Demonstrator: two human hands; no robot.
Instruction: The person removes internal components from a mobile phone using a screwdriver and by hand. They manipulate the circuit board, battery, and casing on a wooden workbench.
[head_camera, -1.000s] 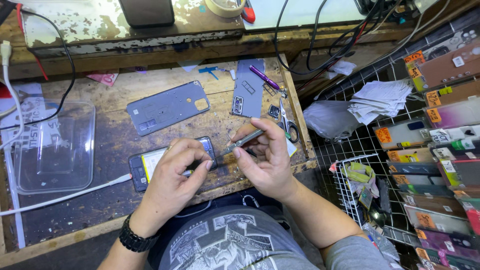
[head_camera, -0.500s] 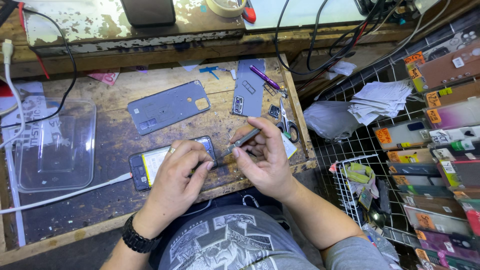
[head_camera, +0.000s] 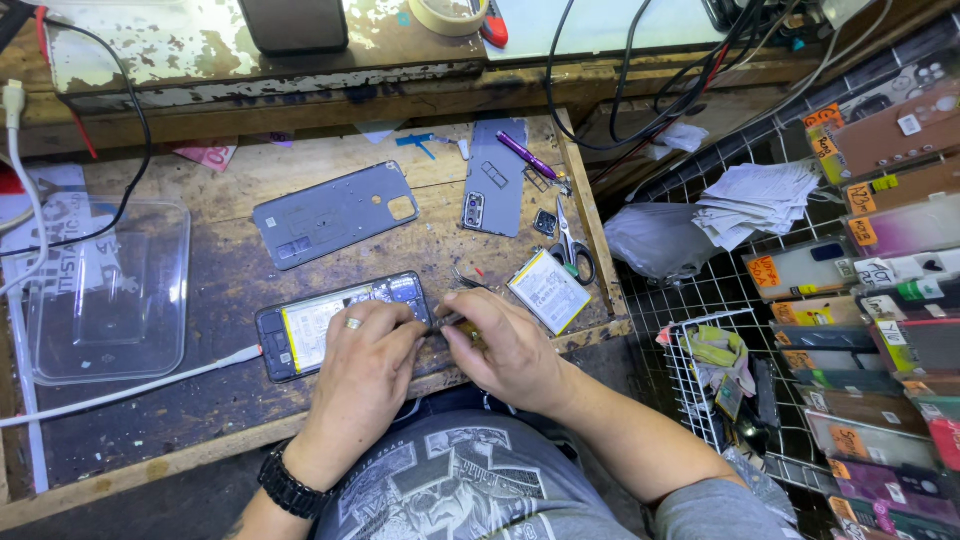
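You've got the opened phone (head_camera: 340, 327) lying flat on the counter (head_camera: 200, 410), near its front edge, your left hand (head_camera: 365, 375) pressing down on its right end, fingers loosely curled with nothing pinched; your right hand (head_camera: 505, 350) has its grip pressed together on a thin tool (head_camera: 447, 322), tip at the phone's edge – you're mid-pry, I'd say, so keep that tip shallow and the phone pinned

The opened phone (head_camera: 340, 325) shows black edges around a pale yellow-white battery. Two back covers (head_camera: 335, 212) are slate grey; a pen (head_camera: 527, 155) on one is purple. The scissors (head_camera: 572, 250) have black handles. The surface (head_camera: 220, 400) is worn brown wood (scuffed dark in patches). The wristwatch (head_camera: 290, 487) is black.
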